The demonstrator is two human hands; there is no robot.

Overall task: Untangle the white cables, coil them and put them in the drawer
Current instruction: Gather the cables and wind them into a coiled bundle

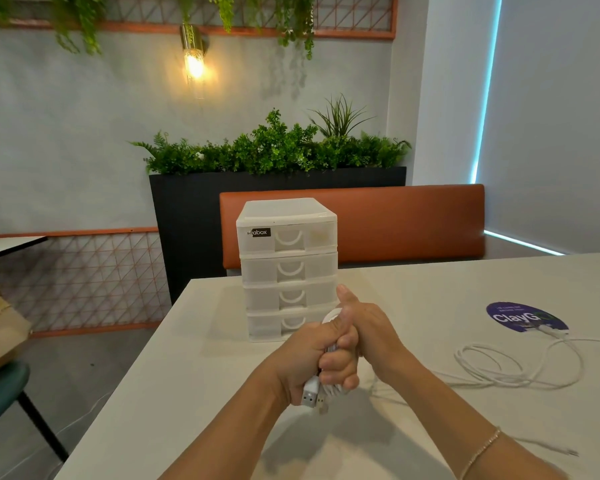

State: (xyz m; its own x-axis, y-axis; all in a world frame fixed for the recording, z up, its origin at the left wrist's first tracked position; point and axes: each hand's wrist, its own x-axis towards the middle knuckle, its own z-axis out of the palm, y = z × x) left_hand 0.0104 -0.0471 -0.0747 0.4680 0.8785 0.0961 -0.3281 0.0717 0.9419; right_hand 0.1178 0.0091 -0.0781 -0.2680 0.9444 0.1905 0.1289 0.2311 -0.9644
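The person's left hand (312,362) is closed in a fist round a bundled white cable (326,386), held just above the white table (194,393). Two USB plugs (312,398) stick out below the fist; a white loop shows above it by the thumb. The right hand (364,327) lies against the left, thumb raised, fingers wrapped over the same bundle; how firmly it grips cannot be made out from here.

A four-drawer white plastic unit (288,268) stands on the table directly behind the hands, all drawers closed.

A second white cable (520,367) lies loosely looped on the table to the right, well apart from the hands, one end reaching onto a round purple sticker (520,317). A thin bracelet (482,452) is on the right wrist. An orange bench back (395,223) and a dark planter (194,209) stand beyond.
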